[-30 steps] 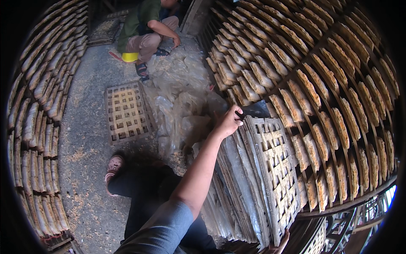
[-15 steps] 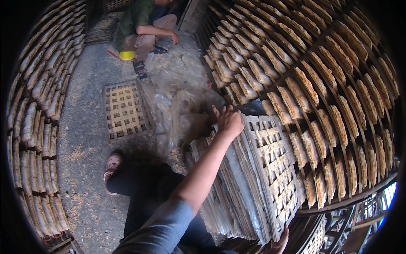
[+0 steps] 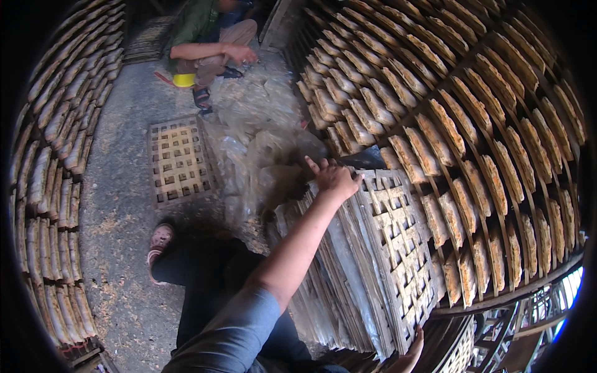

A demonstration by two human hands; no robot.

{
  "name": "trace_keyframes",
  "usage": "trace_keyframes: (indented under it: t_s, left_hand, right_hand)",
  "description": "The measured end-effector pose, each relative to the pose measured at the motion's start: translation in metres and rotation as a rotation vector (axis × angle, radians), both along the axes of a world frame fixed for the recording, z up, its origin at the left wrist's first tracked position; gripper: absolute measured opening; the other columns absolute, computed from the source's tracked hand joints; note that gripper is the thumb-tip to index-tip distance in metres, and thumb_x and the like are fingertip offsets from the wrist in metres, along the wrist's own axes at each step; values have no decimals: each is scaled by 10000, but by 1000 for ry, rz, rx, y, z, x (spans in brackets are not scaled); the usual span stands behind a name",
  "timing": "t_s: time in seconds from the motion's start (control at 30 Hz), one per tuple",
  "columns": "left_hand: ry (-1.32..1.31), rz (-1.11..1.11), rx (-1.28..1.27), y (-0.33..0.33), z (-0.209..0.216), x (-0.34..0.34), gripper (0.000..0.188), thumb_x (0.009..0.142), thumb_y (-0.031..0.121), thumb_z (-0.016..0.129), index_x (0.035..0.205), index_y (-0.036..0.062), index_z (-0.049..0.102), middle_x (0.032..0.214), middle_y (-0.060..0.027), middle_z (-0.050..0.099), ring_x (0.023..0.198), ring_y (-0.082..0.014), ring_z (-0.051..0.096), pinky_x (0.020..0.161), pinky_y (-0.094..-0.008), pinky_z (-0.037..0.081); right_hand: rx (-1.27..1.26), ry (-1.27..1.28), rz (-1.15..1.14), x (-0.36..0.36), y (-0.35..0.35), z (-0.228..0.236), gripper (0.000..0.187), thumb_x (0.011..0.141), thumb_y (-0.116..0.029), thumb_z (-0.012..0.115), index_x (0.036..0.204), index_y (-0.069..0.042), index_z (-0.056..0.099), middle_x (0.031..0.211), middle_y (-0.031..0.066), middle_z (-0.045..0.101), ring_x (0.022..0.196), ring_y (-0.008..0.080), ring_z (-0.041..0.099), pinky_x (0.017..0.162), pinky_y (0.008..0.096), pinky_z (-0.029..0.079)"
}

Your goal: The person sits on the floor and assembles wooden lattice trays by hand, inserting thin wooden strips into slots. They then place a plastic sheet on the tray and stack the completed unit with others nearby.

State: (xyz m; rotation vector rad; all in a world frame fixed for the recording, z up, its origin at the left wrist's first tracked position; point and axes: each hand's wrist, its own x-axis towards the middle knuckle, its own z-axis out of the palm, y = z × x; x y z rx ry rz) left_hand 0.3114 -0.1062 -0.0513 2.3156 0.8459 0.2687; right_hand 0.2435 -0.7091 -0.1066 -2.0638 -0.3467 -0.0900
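A tilted stack of woven bamboo trays [image 3: 397, 239] leans beside my legs, with clear plastic sheets [image 3: 348, 267] showing between its layers. Across the stack's upper edge lies my left hand [image 3: 337, 181], its fingers over the far side and the thumb near the front tray's corner. At the lower right corner of the same tray, my right hand [image 3: 410, 357] holds the edge from below; only part of it shows, cut off by the picture's rim.
Racks of pale slabs with orange crumbly edges [image 3: 479, 193] rise on the right, and more slabs [image 3: 56, 180] line the left. One woven tray [image 3: 180, 161] lies on the concrete floor by crumpled plastic sheets [image 3: 261, 149]. A person [image 3: 214, 50] crouches at the far end near a yellow object [image 3: 184, 80].
The view has shifted slightly. Both my hands stay on the tray stack, the right showing a little more. The crouching person's arm has lifted and moved left.
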Motion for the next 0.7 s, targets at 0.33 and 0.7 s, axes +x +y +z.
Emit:
trace_keyframes:
  t_s: [0.33,0.7]
  left_hand:
    - [-8,-20,-77,7,4,-5,764,890,642,532,1395,70,531,1435,-192,518,1407,-418,345,1127,-701,-116]
    - [-101,14,-118,-1,6,10,691,892,663,492,1120,52,719,1197,-217,672,1401,-435,356,1147,-683,-70]
  right_hand:
    - [-210,-92,-156,-137,196,132,557,933,41,488,1471,-55,379,1437,207,399,1312,298,422,1064,424,394]
    - [-432,-256,-92,-140,196,145,666,853,106,531,1478,-54,366,1409,207,410,1274,315,460,1042,429,418]
